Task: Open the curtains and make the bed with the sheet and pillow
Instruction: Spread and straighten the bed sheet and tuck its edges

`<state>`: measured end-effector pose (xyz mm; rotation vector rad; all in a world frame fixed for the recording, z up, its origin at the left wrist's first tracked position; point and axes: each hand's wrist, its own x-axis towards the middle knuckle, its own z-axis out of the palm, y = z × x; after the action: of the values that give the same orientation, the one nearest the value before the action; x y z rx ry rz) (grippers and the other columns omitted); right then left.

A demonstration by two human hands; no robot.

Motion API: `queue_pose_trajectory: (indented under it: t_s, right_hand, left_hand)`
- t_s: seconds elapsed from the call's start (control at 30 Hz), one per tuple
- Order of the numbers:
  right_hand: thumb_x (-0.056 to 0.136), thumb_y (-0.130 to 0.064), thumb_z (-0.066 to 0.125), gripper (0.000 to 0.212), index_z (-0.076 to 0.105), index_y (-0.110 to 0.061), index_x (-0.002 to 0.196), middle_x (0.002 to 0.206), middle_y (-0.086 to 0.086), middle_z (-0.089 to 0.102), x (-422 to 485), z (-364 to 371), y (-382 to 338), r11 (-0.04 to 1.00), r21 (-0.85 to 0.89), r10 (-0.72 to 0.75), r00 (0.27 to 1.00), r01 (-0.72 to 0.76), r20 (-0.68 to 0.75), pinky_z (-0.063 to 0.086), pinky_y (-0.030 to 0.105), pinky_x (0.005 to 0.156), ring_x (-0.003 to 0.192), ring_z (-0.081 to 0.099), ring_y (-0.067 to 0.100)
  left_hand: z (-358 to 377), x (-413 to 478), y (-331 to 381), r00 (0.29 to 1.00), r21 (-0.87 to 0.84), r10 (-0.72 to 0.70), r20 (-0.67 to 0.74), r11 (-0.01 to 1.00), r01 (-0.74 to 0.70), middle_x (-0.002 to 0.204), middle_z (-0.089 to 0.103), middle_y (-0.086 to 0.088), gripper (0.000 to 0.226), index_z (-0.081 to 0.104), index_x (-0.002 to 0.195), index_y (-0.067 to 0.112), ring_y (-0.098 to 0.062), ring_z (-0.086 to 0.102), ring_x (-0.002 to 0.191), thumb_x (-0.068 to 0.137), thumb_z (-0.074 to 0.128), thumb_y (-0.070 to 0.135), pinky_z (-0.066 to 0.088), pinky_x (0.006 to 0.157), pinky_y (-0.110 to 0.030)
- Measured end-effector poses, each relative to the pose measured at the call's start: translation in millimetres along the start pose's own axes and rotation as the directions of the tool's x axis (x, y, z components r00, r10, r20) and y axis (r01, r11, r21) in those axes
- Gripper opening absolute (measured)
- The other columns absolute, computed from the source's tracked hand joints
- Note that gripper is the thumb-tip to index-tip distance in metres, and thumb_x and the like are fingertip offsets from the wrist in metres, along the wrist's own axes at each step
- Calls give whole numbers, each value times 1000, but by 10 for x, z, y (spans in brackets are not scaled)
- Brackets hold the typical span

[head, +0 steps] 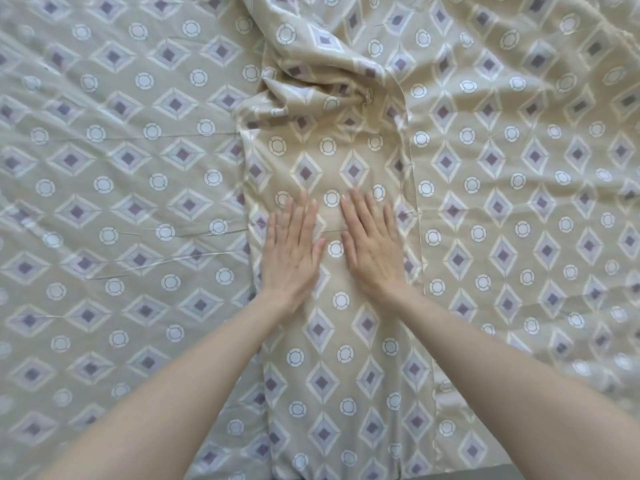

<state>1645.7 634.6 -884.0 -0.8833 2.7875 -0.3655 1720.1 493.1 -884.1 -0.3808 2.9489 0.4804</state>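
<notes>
Two bare forearms reach in from the bottom corners and meet over the middle of the bed. Both lie above a long band of beige cloth printed with purple-centred diamonds and white rings. The band runs straight away from the camera and looks slightly raised and padded. I cannot tell whether it is a pillow in a matching case or a folded length of cloth.

The left hand and right hand rest palm down on this band, side by side with a narrow gap between them. Their fingers are straight and held close together, pressing flat and gripping nothing.

The band's right edge is a crisp, straight hem just beside the right hand. Its left edge is softer and rounded.

Beyond the fingertips the cloth gathers into a bunch of deep, glossy folds.

The sheet, in the same print, covers the bed from one side of the frame to the other. On the left it lies fairly flat with thin creases; on the right it ripples more, leaving open cloth on both sides of the hands
</notes>
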Motion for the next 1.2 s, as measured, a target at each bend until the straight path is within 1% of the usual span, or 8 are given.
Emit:
queue_pose_trajectory:
  t_s: [0.23, 0.37, 0.5, 0.63, 0.83, 0.97, 1.1, 1.2]
  right_hand:
    - [101, -40, 18, 56, 2, -29, 153, 162, 0, 1, 250, -173, 340, 973, -130, 201, 977, -191, 65, -8, 45, 119, 149, -5, 17]
    - [101, -30, 22, 56, 14, -12, 153, 161, 5, 11, 87, -179, 222, 976, -107, 185, 981, -191, -60, -7, 46, 118, 149, 6, 22]
    - [99, -18, 39, 51, 33, -5, 147, 155, 7, 30, -515, -61, 70, 997, -71, 20, 993, -28, -116, 13, 49, 119, 145, 25, 23]
    - [100, -27, 32, 52, 29, -14, 150, 158, 5, 24, -1091, 56, 138, 992, -93, 83, 997, -82, 1, 14, 47, 119, 147, 19, 21]
    - [99, -52, 5, 55, 12, -35, 151, 161, -5, 10, -1269, -167, 616, 973, -144, 208, 954, -180, 215, -1, 44, 118, 148, 5, 23]
    - [103, -40, 20, 49, 14, -38, 151, 161, -6, 7, -1253, -375, 510, 950, -23, 307, 918, -312, 251, 5, 45, 119, 149, 1, 20]
    - [101, -25, 35, 41, 41, -26, 141, 158, 2, 22, -1286, -806, 269, 830, 164, 519, 846, -533, 123, 24, 43, 115, 141, 26, 26]
    - [100, -20, 35, 39, 46, -21, 137, 153, 3, 32, -1430, -1256, 119, 788, 170, 585, 806, -591, 90, 29, 41, 111, 138, 31, 25]
  left_hand:
    - [-189, 344, -389, 961, 69, -276, 18, 959, 274, 160, -12, -6, 66, -8, 151, 9, -18, -12, 147, 100, 17, 44, -7, 120, -38]
    - [-192, 172, -226, 977, 87, -209, -47, 973, 213, 159, -11, -10, 63, -9, 150, 6, -21, -9, 148, 101, 16, 37, -11, 119, -37]
    - [5, -395, 168, 999, -2, -2, 37, 1000, 2, 159, -12, -5, 62, -8, 150, 8, -16, -9, 147, 101, 18, 34, -11, 119, -37]
    - [195, -792, 332, 991, 5, -57, 121, 998, 57, 160, -6, -5, 64, -4, 152, 13, -16, -8, 147, 99, 18, 43, -6, 120, -39]
    - [107, -759, 94, 979, 65, -76, 188, 996, 65, 159, -14, 4, 66, -13, 150, 22, -10, -19, 144, 96, 10, 53, -21, 114, -35]
    - [-136, -728, 158, 944, 42, -129, 303, 992, 122, 160, -10, 0, 63, -8, 151, 17, -19, -12, 147, 101, 18, 43, -6, 119, -46]
    - [-656, -619, 416, 920, -53, -65, 387, 994, 93, 138, 51, -6, 57, 0, 151, 31, -31, 45, 129, 100, 20, 45, 18, 111, -53]
    - [-1133, -540, 693, 922, -93, 36, 385, 996, -1, 145, 43, -6, 52, 16, 150, 26, -34, 49, 124, 100, 25, 39, 37, 102, -48]
